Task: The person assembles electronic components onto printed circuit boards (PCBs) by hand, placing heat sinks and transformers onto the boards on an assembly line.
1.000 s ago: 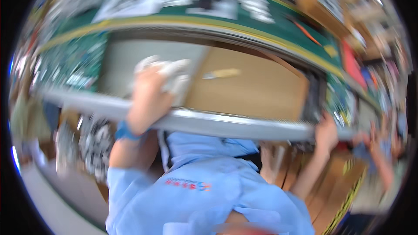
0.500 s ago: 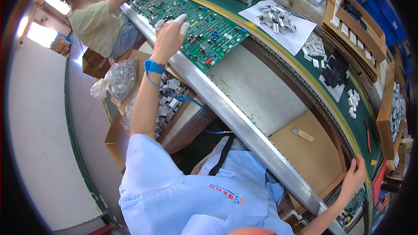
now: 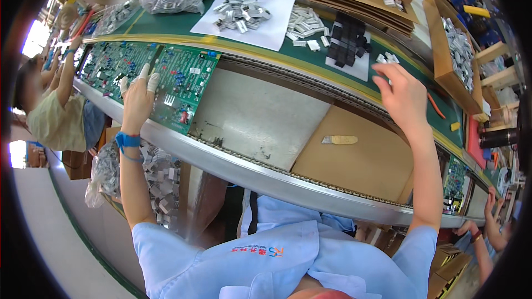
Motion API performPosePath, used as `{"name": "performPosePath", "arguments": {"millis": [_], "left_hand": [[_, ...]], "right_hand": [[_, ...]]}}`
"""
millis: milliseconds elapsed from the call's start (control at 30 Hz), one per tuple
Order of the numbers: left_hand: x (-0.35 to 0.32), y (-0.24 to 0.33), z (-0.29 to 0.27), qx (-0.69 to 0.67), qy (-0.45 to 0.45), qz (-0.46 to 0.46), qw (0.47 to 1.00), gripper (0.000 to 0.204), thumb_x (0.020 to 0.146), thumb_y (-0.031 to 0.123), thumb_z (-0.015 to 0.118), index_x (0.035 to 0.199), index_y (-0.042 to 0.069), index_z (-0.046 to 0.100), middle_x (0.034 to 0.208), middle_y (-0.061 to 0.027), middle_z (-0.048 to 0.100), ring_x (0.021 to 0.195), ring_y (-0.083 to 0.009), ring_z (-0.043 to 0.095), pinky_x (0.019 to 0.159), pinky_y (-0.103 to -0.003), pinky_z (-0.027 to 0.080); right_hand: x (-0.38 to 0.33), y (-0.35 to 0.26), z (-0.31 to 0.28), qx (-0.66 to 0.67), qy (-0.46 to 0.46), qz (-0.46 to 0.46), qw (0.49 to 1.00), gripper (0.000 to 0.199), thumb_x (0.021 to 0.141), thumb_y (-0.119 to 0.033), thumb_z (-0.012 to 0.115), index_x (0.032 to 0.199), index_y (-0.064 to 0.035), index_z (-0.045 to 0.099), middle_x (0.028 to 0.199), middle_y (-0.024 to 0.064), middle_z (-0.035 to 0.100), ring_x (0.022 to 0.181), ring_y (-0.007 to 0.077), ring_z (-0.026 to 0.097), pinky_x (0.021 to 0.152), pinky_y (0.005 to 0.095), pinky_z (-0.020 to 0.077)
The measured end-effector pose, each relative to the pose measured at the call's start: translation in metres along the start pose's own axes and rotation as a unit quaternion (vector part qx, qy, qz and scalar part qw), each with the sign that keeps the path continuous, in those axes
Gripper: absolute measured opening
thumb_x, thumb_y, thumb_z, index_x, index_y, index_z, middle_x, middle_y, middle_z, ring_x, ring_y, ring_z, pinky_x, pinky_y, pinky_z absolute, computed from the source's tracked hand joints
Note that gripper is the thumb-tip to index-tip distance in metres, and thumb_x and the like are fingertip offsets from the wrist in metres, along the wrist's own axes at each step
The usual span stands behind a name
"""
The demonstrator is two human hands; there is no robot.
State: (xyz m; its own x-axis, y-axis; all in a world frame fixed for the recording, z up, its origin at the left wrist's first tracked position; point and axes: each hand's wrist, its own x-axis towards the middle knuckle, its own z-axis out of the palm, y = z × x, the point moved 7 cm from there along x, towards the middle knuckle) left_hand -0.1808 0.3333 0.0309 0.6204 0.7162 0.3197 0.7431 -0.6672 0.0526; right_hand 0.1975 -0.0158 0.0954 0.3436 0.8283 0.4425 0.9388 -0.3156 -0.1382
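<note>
Left hand [image 3: 137, 95] laid flat, fingers spread, on green board [image 3: 184, 87] on the belt [image 3: 260, 116]. Right hand [image 3: 403, 95] open, empty, reaching toward small white parts [image 3: 388, 58]. Better kept steady, pressed lightly.

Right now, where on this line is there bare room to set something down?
The grey panel between the green circuit board under the left hand and the brown cardboard sheet is bare. The cardboard holds only a small knife-like tool. The green shelf by the right hand is crowded with metal parts.
</note>
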Motion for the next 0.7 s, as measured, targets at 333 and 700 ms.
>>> {"name": "performPosePath", "arguments": {"millis": [333, 700], "left_hand": [[-0.036, 0.157, -0.023, -0.121, -0.078, 0.168, 0.975, 0.054, 0.097, 0.036, 0.051, 0.136, 0.000, 0.047, 0.106, -0.0161, 0.069, 0.104, -0.0313, 0.063, 0.113, -0.049, 0.017], [-0.073, 0.290, -0.032, -0.158, -0.153, 0.341, 0.914, 0.062, 0.092, 0.044, 0.055, 0.136, 0.001, 0.047, 0.109, -0.0158, 0.067, 0.116, -0.0298, 0.057, 0.114, -0.051, 0.017]], "right_hand": [[0.063, 0.009, 0.037, 0.015, -0.011, 0.005, 1.000, 0.011, 0.084, -0.016, 0.064, 0.093, -0.0125, 0.069, 0.091, 0.0040, 0.067, 0.087, 0.0278, 0.065, 0.071, 0.0405, 0.0521], [0.079, 0.019, 0.061, 0.093, -0.073, -0.024, 0.993, 0.018, 0.083, -0.018, 0.065, 0.099, -0.0120, 0.070, 0.096, 0.0046, 0.069, 0.085, 0.0247, 0.065, 0.074, 0.0369, 0.0509]]}}
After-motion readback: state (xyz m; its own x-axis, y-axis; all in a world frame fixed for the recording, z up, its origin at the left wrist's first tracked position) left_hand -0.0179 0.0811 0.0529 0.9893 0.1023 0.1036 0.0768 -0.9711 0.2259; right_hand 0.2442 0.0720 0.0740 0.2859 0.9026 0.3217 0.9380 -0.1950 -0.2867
